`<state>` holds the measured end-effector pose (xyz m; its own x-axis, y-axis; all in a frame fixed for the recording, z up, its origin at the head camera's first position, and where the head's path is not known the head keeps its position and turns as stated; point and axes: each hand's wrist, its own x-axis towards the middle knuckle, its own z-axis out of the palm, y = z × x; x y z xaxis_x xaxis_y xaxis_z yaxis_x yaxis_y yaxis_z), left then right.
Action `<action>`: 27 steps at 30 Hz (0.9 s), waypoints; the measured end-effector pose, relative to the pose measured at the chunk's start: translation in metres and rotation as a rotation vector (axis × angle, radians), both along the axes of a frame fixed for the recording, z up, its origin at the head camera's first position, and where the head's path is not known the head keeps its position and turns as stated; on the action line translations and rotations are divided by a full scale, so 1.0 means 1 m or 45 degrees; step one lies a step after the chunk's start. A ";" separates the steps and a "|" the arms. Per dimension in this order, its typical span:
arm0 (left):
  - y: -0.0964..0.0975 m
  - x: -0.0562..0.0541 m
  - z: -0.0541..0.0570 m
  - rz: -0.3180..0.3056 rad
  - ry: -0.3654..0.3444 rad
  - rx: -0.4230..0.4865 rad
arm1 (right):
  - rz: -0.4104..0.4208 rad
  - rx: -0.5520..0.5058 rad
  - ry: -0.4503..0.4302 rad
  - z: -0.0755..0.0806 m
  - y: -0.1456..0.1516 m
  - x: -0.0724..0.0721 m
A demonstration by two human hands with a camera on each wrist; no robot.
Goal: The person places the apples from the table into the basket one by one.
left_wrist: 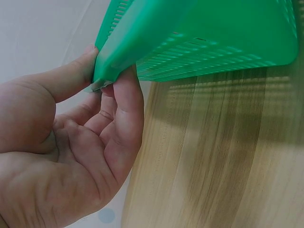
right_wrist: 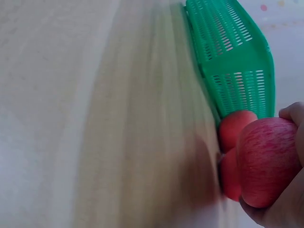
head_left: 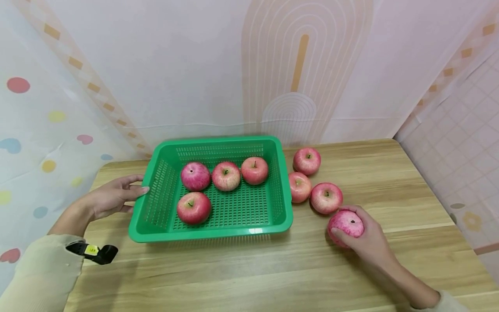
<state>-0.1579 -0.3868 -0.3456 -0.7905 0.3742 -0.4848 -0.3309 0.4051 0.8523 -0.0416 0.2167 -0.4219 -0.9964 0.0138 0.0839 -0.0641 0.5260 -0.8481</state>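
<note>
Right hand (head_left: 368, 242) grips an apple (head_left: 346, 222), left hand (head_left: 111, 198) pinches the basket (head_left: 210, 234), palm (left_wrist: 78, 152) showing only in left wrist view

Head view looks forward-down from above; close wrist views both share basket (head_left: 210, 233).

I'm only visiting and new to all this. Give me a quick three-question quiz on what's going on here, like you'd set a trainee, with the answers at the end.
1. How many apples lie inside the green basket?
2. True or false: the left hand grips the green basket at its edge.
3. Multiple choice: where is the held apple? A) In the left hand; B) in the right hand; C) in both hands.

Key:
1. Four.
2. True.
3. B: the right hand holds it, beside the loose apples on the table.
</note>
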 end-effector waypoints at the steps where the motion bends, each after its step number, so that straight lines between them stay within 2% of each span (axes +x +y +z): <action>1: 0.000 0.000 0.000 0.000 0.000 0.001 | 0.008 0.010 -0.001 0.002 0.001 0.000; 8: 0.000 -0.001 -0.001 -0.003 0.001 0.005 | 0.045 0.091 0.036 0.018 0.005 -0.003; 17: -0.001 -0.001 -0.002 -0.010 0.006 0.021 | 0.092 0.138 0.101 0.038 0.002 -0.014; 27: -0.001 0.000 -0.001 -0.016 0.006 0.035 | 0.194 0.085 0.123 0.056 -0.001 -0.030</action>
<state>-0.1584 -0.3874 -0.3470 -0.7878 0.3971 -0.4708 -0.3223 0.3856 0.8646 -0.0714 0.2156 -0.3664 -0.9739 -0.1451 0.1745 -0.2263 0.5592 -0.7975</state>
